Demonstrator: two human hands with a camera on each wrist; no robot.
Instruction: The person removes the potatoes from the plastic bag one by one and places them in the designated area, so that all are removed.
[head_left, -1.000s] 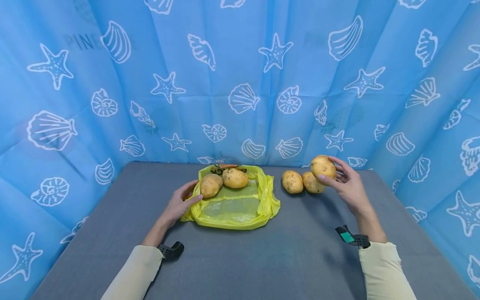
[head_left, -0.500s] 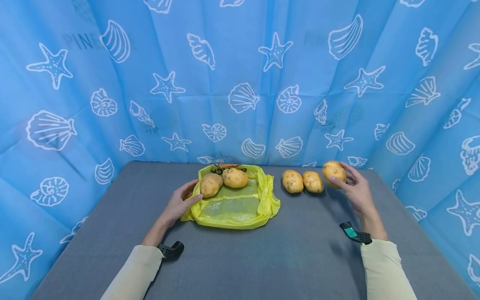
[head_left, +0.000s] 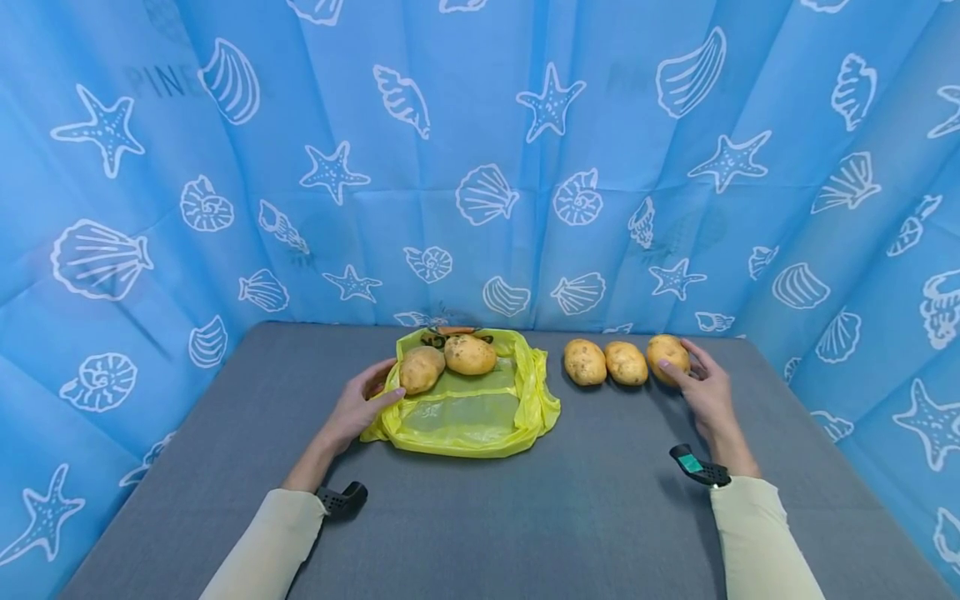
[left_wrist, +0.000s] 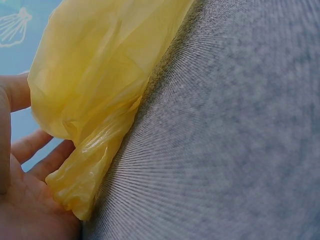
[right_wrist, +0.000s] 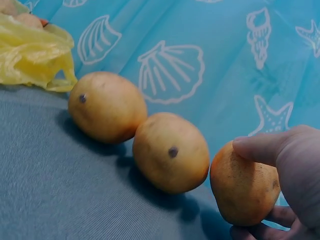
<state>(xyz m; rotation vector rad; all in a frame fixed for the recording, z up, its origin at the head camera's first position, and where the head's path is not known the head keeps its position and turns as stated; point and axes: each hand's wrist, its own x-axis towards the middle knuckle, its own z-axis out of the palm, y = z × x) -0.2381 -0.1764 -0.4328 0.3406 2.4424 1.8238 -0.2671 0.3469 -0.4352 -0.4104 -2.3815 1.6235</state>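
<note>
In the head view, my right hand (head_left: 707, 390) holds a potato (head_left: 667, 358) at the right end of a row, thumb on the near side. Two more potatoes, one on the left (head_left: 585, 362) and one in the middle (head_left: 626, 363), lie beside it. The right wrist view has the thumb across the top of the held potato (right_wrist: 245, 185), fingers partly hidden beneath. My left hand (head_left: 360, 408) holds the left side of a yellow plastic bag (head_left: 536, 408), its thumb at the rim. Inside the bag's mouth are two potatoes, one browner (head_left: 422, 370), one paler (head_left: 470, 356).
A grey cloth-covered table (head_left: 510, 525) extends in front of the bag and potatoes. A blue curtain (head_left: 450, 167) with white shells and starfish hangs behind and along both sides. Something orange (head_left: 456, 331) shows at the bag's back edge.
My right hand has carried its potato right and lowered it beside the other two, forming a row. The left hand and the bag have stayed put.
</note>
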